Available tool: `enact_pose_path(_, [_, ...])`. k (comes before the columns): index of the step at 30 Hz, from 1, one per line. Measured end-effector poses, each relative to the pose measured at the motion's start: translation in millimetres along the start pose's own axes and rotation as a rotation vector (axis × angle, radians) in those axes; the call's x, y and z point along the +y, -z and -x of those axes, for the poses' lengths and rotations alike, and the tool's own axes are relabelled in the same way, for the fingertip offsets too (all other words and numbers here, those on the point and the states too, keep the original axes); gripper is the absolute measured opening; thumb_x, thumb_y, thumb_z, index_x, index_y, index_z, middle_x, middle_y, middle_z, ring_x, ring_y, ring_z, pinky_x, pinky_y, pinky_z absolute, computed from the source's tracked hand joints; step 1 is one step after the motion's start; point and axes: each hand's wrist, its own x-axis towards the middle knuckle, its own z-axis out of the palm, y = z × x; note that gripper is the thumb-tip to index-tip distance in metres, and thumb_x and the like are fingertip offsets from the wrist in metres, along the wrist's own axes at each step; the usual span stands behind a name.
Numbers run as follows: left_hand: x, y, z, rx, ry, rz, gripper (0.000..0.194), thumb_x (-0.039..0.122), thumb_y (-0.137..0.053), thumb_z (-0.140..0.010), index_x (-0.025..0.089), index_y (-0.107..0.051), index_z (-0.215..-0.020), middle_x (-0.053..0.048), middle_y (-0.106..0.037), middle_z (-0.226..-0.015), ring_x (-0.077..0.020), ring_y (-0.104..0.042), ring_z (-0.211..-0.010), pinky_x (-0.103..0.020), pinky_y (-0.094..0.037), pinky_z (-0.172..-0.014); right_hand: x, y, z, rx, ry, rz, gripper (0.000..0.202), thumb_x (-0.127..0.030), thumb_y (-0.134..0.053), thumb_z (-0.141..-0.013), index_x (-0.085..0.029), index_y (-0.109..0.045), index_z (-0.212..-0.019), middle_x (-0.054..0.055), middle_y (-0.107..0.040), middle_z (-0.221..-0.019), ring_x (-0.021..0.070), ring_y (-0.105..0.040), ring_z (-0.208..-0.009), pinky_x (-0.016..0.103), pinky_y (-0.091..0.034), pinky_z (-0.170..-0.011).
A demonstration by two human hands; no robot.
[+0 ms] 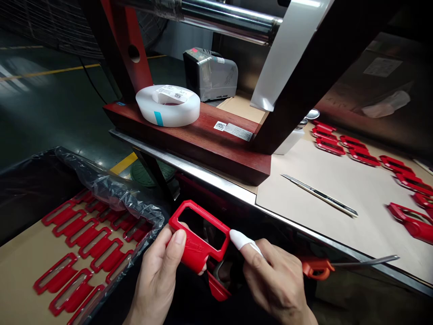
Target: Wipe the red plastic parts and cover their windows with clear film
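Note:
A red plastic frame with a rectangular opening is tilted in my left hand, whose thumb presses on its lower left part. The index finger of my right hand wears a white cover and points at the frame's right edge, touching it or nearly so. The other fingers of that hand are curled, and whether they hold anything is hidden. Below the held frame, another red piece partly shows.
Similar red frames lie in a plastic-lined box at left and on the paper-covered bench at right. A utility knife, a tape roll on a wooden stand and an orange-handled tool are nearby.

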Motion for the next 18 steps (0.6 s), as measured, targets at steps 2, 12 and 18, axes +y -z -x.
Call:
enact_pose_path(2, [-0.3, -0.7, 0.1, -0.001, 0.011, 0.014, 0.030, 0.051, -0.064, -0.079, 0.021, -0.066, -0.084, 0.000, -0.062, -0.065, -0.0191, -0.058, -0.063, -0.026, -0.049, -0.057, -2.4, 0.2, -1.1, -0.012, 0.010, -0.018, 0.025, -0.008, -0.045, -0.090, -0.013, -0.065, -0.104, 0.000, -0.045, -0.060, 0.0109, -0.034, -0.050, 0.025, -0.026, -0.046])
enact_pose_path(12, [-16.4, 1.3, 2.1, -0.033, 0.113, 0.091, 0.028, 0.049, -0.063, -0.082, 0.022, -0.062, -0.090, 0.001, -0.066, -0.074, -0.0176, -0.060, -0.069, -0.025, -0.049, -0.065, 2.5, -8.4, 8.5, -0.017, -0.023, -0.042, 0.029, -0.005, -0.043, -0.088, -0.011, -0.059, -0.112, -0.002, -0.043, -0.060, 0.0108, -0.036, -0.047, 0.024, -0.030, -0.043])
enact_pose_path(18, [-93.4, -24.1, -20.1, -0.159, 0.487, 0.177, 0.030, 0.042, -0.056, -0.090, 0.013, -0.058, -0.085, -0.003, -0.065, -0.068, -0.0178, -0.064, -0.062, -0.031, -0.052, -0.062, 0.1, -17.1, 48.8, -0.044, -0.289, -0.177, 0.019, -0.011, -0.046, -0.091, -0.012, -0.052, -0.108, -0.005, -0.051, -0.057, 0.0065, -0.043, -0.036, 0.018, -0.036, -0.038])
